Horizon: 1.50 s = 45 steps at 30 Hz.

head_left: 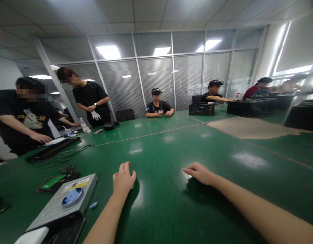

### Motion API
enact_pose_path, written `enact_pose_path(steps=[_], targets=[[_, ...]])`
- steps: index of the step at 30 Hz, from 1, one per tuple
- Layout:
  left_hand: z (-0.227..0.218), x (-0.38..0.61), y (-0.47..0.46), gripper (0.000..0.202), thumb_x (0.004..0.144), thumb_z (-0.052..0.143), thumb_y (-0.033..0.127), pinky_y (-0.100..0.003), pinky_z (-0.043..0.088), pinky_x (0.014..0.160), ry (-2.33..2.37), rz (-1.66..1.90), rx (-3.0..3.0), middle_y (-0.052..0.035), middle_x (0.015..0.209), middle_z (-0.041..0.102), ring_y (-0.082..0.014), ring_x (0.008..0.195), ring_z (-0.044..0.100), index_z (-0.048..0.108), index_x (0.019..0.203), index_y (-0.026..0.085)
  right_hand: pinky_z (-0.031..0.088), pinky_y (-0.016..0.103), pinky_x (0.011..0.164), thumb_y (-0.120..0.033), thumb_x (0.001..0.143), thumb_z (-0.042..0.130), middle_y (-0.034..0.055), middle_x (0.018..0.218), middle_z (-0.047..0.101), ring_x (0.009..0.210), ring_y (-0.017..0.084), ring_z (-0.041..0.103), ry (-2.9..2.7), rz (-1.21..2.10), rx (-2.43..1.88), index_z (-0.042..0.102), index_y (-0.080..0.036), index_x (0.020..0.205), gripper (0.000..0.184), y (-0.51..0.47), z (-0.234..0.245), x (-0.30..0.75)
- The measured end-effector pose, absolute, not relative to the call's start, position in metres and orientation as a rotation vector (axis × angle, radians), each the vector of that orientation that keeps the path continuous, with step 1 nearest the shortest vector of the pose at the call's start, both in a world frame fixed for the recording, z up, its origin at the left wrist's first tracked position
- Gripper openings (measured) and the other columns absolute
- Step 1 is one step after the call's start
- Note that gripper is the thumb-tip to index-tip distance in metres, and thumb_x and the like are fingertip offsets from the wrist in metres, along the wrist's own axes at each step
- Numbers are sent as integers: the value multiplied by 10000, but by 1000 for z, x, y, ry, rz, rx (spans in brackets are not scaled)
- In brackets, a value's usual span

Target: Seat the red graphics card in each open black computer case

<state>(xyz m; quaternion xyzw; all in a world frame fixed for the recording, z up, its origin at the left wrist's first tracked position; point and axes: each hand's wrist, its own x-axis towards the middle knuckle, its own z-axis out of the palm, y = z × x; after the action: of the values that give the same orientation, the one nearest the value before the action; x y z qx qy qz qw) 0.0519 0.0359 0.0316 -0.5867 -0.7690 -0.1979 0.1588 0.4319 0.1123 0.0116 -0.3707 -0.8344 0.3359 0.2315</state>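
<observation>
My left hand hovers just above the green table, palm down. Its fingers are loosely bent and apart from the thumb, and nothing shows in them. Across a gap to the right, my right hand is held low over the tabletop, its thumb side up and fingers pointing left; part of the fingers is hidden, and no object is visible in it. Left of my left forearm lies a silver metal drive with a round blue object on top. A small blue piece rests beside it.
A green circuit board with wires lies behind the drive. At lower left is a white object. A long black panel lies near two standing people. Another person sits opposite. Black computer cases and brown sheet are at right.
</observation>
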Motion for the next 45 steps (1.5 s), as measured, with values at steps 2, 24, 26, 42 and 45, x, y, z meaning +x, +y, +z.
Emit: enact_pose_path(steps=[2, 24, 26, 42, 45], targets=[[31, 53, 36, 393, 870, 443, 305, -416, 440, 881, -2209, -562, -1690, -123, 1294, 575, -254, 1088, 591, 500, 1243, 197, 189, 272, 532, -701, 887, 395, -51, 585, 213, 542, 92, 235, -2296, 937, -1018, 326, -196, 578, 597, 111, 13, 431], [28, 57, 29, 382, 869, 478, 295, -400, 410, 912, -2249, -578, -1743, -120, 1284, 567, -243, 1114, 576, 494, 1241, 211, 204, 286, 543, -694, 892, 392, -47, 595, 226, 546, 107, 249, -2321, 990, -1038, 359, -200, 606, 573, 110, 6, 434], [28, 57, 29, 387, 867, 478, 296, -399, 412, 908, -2254, -579, -1739, -123, 1285, 567, -245, 1113, 575, 489, 1245, 209, 201, 287, 543, -698, 891, 387, -47, 596, 221, 547, 107, 247, -2326, 981, -1042, 359, -200, 601, 577, 110, 6, 434], [33, 57, 29, 388, 867, 473, 292, -405, 433, 902, -2236, -641, -1744, -119, 1294, 570, -250, 1102, 585, 497, 1242, 199, 208, 283, 544, -679, 899, 394, -49, 587, 222, 545, 105, 252, -2315, 954, -1037, 326, -203, 597, 569, 109, 9, 433], [34, 56, 29, 418, 878, 457, 291, -406, 436, 911, -2232, -656, -1723, -132, 1325, 553, -245, 1106, 587, 467, 1283, 188, 207, 282, 541, -673, 901, 393, -48, 591, 221, 545, 106, 250, -2308, 971, -1026, 333, -203, 595, 565, 107, 10, 433]])
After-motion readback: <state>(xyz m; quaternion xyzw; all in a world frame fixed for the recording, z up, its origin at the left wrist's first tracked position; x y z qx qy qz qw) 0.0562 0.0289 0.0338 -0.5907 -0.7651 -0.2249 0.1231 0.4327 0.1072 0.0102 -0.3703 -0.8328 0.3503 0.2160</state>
